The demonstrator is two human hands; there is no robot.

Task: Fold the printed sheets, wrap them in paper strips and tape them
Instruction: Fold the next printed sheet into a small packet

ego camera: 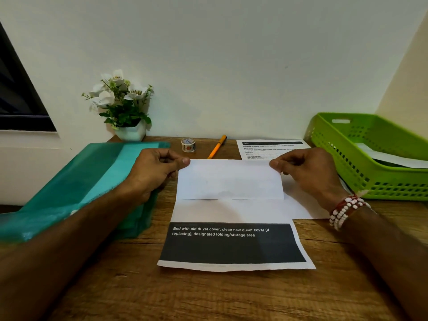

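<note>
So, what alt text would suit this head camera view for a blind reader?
A person's left hand and right hand pinch the far corners of a printed sheet on a desk, its far part folded over blank side up. Behind lie a tape roll, an orange pen and a second page; teal paper sits left, a green basket right.

Left hand (152, 172) and right hand (310, 172) pinch the far corners of the flap folded over on the printed sheet (231, 242), mid-table (208, 295) — teal paper (76, 188) at 9 o'clock, green basket (361, 172) at 3, tape roll (188, 145) and pen (217, 147) at 12.
</note>
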